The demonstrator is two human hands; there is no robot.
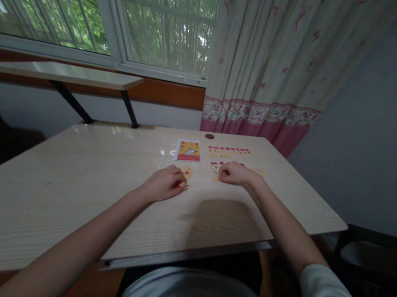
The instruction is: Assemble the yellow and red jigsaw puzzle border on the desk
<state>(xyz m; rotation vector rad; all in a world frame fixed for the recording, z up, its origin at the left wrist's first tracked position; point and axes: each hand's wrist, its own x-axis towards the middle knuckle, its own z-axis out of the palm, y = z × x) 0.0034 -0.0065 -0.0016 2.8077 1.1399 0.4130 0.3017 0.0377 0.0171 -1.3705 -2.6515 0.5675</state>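
Small yellow and red jigsaw puzzle pieces (187,171) lie together beside my left hand (164,184). That hand rests low over the table with its fingers curled down on puzzle pieces at the near end of the group. My right hand (234,173) is closed, thumb against the fingers, over the front rows of more puzzle pieces (214,169); whatever is in its grip is hidden. Behind these, further puzzle pieces (229,149) lie in rows, red ones at the back and yellow ones in front. A picture card (188,151) with a white animal on yellow and red lies between the hands, farther back.
The pale wooden table (74,178) has a round cable hole (209,136) near its back edge. A raised shelf (64,73) on black legs stands at the back left. Behind hang patterned curtains (265,56) beside a window. A dark chair (375,252) is at the right.
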